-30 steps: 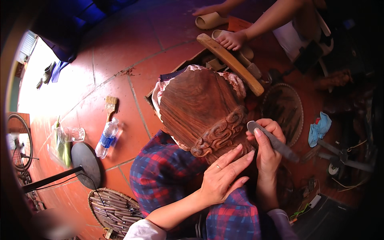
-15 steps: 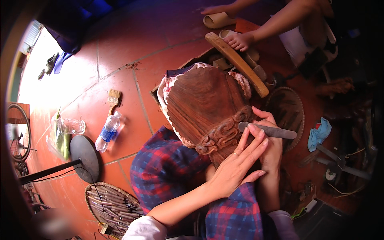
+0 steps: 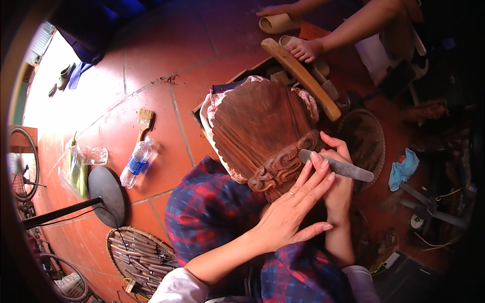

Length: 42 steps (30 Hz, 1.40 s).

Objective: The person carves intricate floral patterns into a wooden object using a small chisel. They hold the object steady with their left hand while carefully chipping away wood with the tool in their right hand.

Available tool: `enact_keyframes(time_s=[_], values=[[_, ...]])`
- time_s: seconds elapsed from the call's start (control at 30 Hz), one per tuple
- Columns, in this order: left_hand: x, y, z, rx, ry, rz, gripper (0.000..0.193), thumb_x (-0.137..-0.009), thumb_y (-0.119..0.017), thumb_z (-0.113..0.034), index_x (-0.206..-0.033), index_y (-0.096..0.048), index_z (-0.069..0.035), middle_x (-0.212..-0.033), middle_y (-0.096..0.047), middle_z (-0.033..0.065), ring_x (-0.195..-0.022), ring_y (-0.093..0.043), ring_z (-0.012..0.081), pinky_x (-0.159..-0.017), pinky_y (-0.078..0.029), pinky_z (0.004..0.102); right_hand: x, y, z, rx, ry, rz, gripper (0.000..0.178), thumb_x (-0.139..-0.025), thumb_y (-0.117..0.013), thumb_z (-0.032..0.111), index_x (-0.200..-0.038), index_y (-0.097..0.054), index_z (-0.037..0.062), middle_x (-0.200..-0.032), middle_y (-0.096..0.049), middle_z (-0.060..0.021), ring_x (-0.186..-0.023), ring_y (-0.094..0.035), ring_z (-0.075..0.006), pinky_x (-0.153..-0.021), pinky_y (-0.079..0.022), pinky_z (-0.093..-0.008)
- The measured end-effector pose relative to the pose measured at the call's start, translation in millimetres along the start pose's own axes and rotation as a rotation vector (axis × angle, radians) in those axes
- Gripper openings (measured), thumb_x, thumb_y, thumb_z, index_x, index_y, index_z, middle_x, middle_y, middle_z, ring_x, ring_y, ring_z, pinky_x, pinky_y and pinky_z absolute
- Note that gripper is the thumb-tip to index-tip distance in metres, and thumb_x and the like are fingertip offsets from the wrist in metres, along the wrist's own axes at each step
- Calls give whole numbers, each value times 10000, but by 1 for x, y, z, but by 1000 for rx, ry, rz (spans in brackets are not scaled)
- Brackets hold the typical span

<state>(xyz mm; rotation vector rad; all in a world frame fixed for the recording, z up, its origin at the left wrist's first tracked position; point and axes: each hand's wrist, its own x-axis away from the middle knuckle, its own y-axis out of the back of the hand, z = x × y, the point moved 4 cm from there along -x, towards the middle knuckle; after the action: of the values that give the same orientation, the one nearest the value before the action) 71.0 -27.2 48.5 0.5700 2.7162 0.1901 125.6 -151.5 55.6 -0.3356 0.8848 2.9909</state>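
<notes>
Carved wood piece (image 3: 262, 121): seen just off the middle of the view, toward 1 o'clock, with pale cloth (image 3: 206, 118) showing along its 9 o'clock edge. It looks thick, hard and heavy. Its smooth top may be slippery, so it is best held by the two wide sides.
Carved curls (image 3: 283, 166): found at the wood's 5 o'clock edge. Little bumps there might be chipped, so they should not be squeezed hard.
Left hand (image 3: 293, 212): held between 4 and 5 o'clock, fingers straight; two fingertips are laid on the grey flat tool (image 3: 348, 170).
Right hand (image 3: 339, 189): placed near 3 o'clock, fingers bent round the tool; part of this grip is hidden.
Grey flat tool: pointed from 10 to 4 o'clock. It looks light, thin and stiff, and is best pinched at its middle. Whether the wood is touched by its tip cannot be told.
</notes>
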Motion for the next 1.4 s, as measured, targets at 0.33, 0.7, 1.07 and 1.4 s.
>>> enact_keyframes(time_s=[0.33,0.7,1.07,1.4], values=[[-1,-2,0,15,-37,14,824,-860,-674,-389,-1482,-283,-16,-1563,-177,222,-1458,-125,386,-1161,-211,442,-2,3,-3,-46,-15,3,133,-871,-670,79,-835,-645,-47,-1204,-586,-137,-775,-554,-112,-702,-468,-272],[11,28,-6,-176,47,-284,430,-847,-698,-161,-1213,-567,23,-1210,-592,235,-1107,-605,324,-898,-497,365,2,35,43,-125,-14,445,72,-770,-728,38,-767,-687,-21,-811,-684,-120,-723,-669,-198,-648,-509,-290],[20,7,-5,188,224,-246,223,-855,-653,-85,-663,-558,-24,-585,-509,109,-518,-532,272,-487,-415,360,14,22,34,421,295,38,490,-790,-631,-88,-1232,-650,123,-922,-516,-102,-707,-541,-216,-611,-483,-320],[16,-8,-25,5,-91,-295,154,-778,-700,-80,-703,-578,-23,-765,-638,98,-625,-620,220,-549,-496,307,20,24,29,500,396,-51,366,-792,-659,-33,-1142,-693,67,-973,-528,-108,-816,-566,-230,-690,-492,-331]])
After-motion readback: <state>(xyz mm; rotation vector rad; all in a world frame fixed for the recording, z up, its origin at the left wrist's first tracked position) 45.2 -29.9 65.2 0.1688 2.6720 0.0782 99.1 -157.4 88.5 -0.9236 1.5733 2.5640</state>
